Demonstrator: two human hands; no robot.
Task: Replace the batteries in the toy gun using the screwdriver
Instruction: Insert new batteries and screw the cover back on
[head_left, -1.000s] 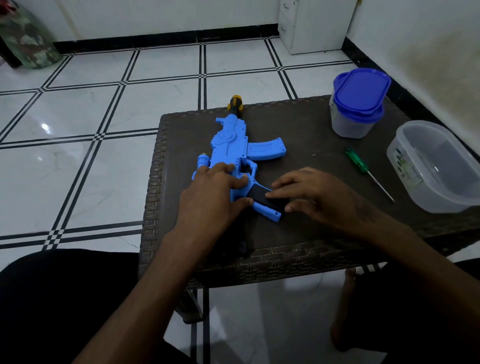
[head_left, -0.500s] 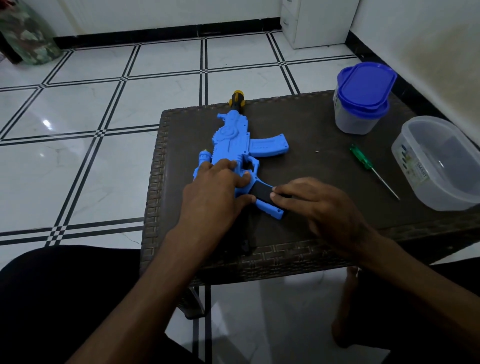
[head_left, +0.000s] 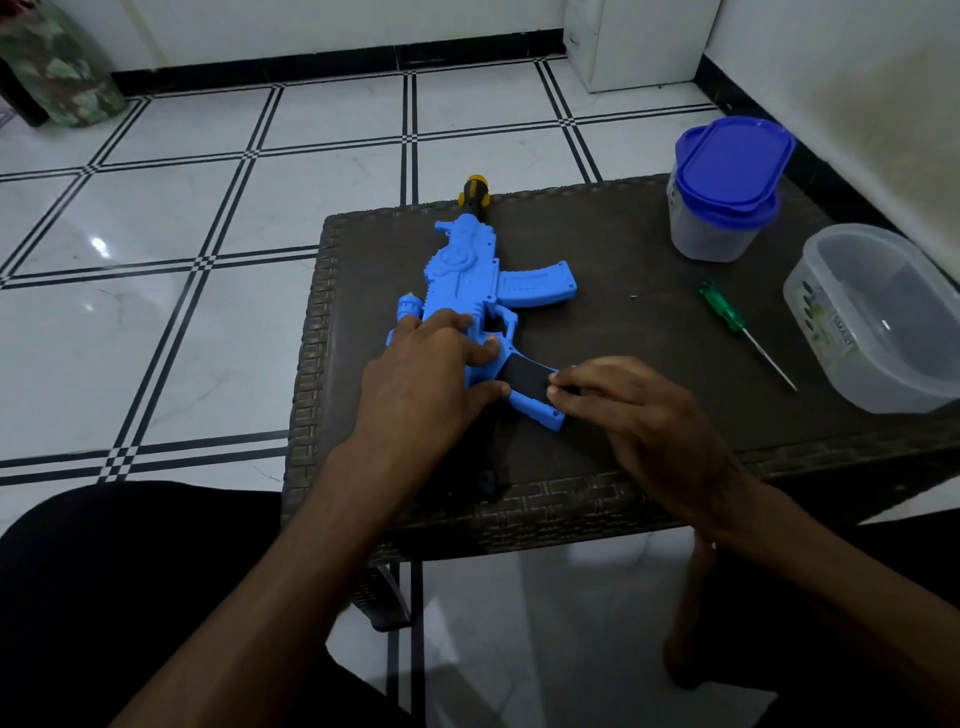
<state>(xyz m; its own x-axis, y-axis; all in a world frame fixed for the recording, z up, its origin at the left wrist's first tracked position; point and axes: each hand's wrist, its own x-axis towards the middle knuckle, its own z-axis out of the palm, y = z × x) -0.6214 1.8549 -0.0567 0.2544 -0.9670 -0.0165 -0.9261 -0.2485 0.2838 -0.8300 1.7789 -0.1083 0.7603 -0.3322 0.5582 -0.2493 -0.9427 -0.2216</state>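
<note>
Left hand (head_left: 426, 374) lying flat, pressing the gun (head_left: 483, 291) onto the tabletop (head_left: 649, 332), right hand (head_left: 634, 410) pinching the black grip cover (head_left: 524, 375), screwdriver (head_left: 743, 330) lying apart

Blue-lidded jar (head_left: 724, 197), open clear tub (head_left: 878, 317), dark wicker table (head_left: 623, 249)

clear tub (head_left: 878, 322) label, print too blurred

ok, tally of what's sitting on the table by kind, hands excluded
Toy guns: 1, blue toy gun
Screwdrivers: 1, green-handled screwdriver
Plastic containers: 2, lidded container with a blue lid, and open clear container
Small loose bits: 1, tiny piece, too small to identify
Total: 5
</note>
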